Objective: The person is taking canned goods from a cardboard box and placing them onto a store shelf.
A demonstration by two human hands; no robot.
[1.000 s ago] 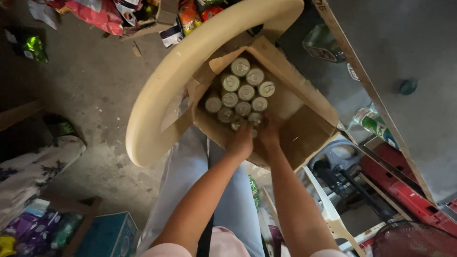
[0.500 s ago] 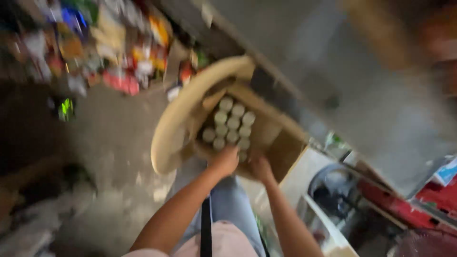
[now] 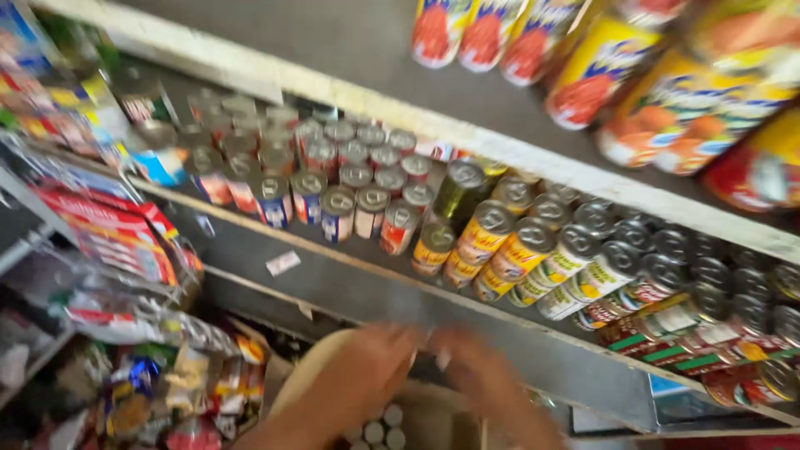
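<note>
Looking: up at a shelf [image 3: 433,287] of tins while my hands hang blurred at the bottom of the view.
Left hand: my left hand [image 3: 367,375] is raised in front of the shelf's grey front edge, low and centre; it is too smeared for me to tell whether the fingers are spread, curled or holding anything.
Right hand: my right hand [image 3: 492,383] is just beside the left, a little further right, equally blurred; I cannot tell its grip either.
Box: below my hands sits a cardboard box [image 3: 433,417], with a few round can tops [image 3: 379,429] showing inside it, under my left wrist.
Middle shelf, left: small cans with red and blue labels [image 3: 333,179] stand in close rows.
Middle shelf, right: cans with yellow labels [image 3: 517,250] lean together, then silver-topped cans [image 3: 667,267] running to the right edge.
Top shelf: large yellow and red cans [image 3: 667,75] fill the upper right corner.
Left side: hanging packets [image 3: 108,233] in red and mixed colours crowd the lower left, well apart from my hands.
</note>
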